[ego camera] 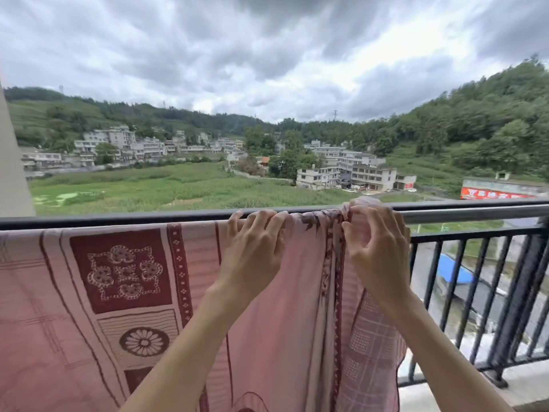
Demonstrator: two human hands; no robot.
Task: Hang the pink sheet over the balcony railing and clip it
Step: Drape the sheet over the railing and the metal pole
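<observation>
The pink sheet (124, 292), patterned with dark red squares and flowers, hangs over the black balcony railing (475, 214) from the left edge to past the middle. Its right end is bunched up on the rail. My left hand (255, 248) has its fingers curled over the top of the rail and the sheet. My right hand (377, 248) pinches the bunched fabric at the rail, where a pale pink, rounded thing (367, 200) shows above my fingers; whether it is a clip or a fold of fabric I cannot tell.
To the right of the sheet the railing's vertical black bars (463, 281) stand bare above a concrete ledge (463, 388). A pale wall (12, 162) rises at the far left. Beyond the rail lie fields, buildings and wooded hills far below.
</observation>
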